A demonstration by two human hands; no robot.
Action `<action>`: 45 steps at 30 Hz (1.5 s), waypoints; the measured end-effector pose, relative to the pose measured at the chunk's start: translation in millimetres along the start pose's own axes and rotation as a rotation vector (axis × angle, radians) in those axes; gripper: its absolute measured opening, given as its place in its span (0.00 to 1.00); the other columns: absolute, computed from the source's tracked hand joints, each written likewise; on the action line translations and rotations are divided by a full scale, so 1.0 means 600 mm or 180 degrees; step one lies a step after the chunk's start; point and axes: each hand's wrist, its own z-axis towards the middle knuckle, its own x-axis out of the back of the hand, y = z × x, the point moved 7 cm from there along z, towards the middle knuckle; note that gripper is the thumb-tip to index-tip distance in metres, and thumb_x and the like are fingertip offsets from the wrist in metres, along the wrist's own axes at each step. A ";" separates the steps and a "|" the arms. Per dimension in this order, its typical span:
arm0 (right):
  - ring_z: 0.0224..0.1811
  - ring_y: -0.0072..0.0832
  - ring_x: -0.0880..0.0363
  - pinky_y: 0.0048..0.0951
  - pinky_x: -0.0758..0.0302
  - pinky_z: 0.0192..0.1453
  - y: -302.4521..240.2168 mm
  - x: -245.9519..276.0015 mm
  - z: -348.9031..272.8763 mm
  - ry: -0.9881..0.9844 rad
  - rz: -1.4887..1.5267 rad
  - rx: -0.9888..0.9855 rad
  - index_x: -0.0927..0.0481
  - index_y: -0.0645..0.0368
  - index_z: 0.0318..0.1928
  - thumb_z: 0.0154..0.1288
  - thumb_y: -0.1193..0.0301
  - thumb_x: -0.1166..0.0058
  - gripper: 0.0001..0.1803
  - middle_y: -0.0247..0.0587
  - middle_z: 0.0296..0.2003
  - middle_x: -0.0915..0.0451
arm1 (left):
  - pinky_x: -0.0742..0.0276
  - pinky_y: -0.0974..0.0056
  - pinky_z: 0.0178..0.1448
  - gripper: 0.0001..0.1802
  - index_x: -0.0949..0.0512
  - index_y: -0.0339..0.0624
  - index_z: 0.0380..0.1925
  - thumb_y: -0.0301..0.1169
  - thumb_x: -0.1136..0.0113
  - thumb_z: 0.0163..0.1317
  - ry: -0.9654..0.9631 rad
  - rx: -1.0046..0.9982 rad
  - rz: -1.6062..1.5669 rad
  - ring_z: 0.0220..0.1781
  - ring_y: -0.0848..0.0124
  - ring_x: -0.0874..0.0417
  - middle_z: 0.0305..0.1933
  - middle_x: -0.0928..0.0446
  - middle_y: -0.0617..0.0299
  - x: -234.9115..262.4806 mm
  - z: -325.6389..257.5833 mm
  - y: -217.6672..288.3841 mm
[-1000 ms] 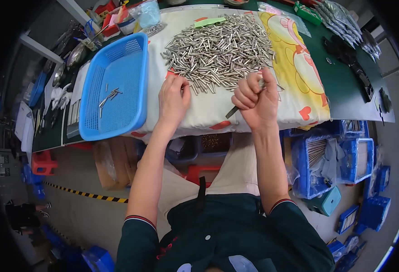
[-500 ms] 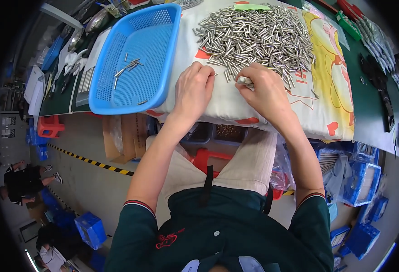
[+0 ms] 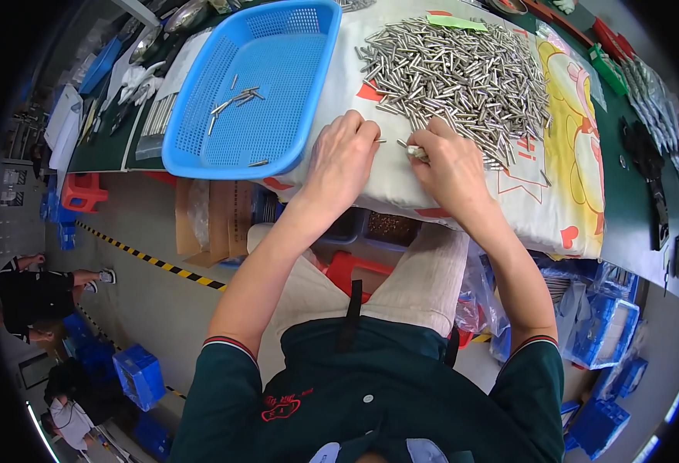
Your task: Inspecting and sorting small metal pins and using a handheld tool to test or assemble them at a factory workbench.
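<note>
At the near edge of the cloth-covered work surface (image 3: 386,181), my left hand (image 3: 343,160) is closed, fingers pinched, with the tip of a short metal pin (image 3: 380,140) sticking out from them. Beside it, my right hand (image 3: 454,163) is closed around a small wad of white cloth (image 3: 417,152). A loose pin end shows close to that wad. Just beyond the right hand spreads a big heap of silvery metal pins (image 3: 463,81). To the left of my hands stands a blue plastic basket (image 3: 285,73) with several pins (image 3: 238,99) lying in it.
A strip of green paper (image 3: 457,22) lies on the heap's far side. Gloves and tools (image 3: 137,85) rest on the green table at left. Dark tools (image 3: 646,150) lie at far right. Below are a cardboard box (image 3: 230,220) and blue crates (image 3: 606,328). People are at lower left.
The view has shifted, so the basket and heap appear farther right. Both hands keep their pinched grips, the left with the pin and the right with the white cloth.
</note>
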 end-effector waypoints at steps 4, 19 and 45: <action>0.25 0.41 0.23 0.37 0.26 0.26 -0.012 -0.002 -0.010 -0.0033 -0.0328 0.0101 0.28 0.62 0.24 0.42 0.75 0.41 0.09 0.46 0.29 0.28 | 0.30 0.56 0.38 0.05 0.27 0.36 0.27 0.20 0.43 0.49 -0.0076 -0.0150 0.0228 0.34 0.55 0.25 0.29 0.30 0.54 -0.007 0.003 0.000; 0.26 0.42 0.24 0.39 0.27 0.30 0.015 0.030 -0.030 0.0080 0.0104 0.0013 0.22 0.59 0.31 0.43 0.78 0.44 0.10 0.42 0.30 0.25 | 0.29 0.57 0.36 0.06 0.24 0.36 0.26 0.25 0.38 0.47 -0.0263 -0.0144 -0.0200 0.32 0.58 0.25 0.27 0.29 0.56 -0.013 0.004 0.031; 0.25 0.42 0.25 0.39 0.28 0.28 0.021 0.013 -0.047 -0.0032 -0.0321 -0.0247 0.24 0.57 0.29 0.42 0.74 0.42 0.09 0.41 0.28 0.28 | 0.22 0.63 0.29 0.03 0.25 0.36 0.19 0.20 0.44 0.40 -0.0703 -0.0696 0.1179 0.29 0.62 0.22 0.26 0.27 0.53 -0.030 0.022 0.067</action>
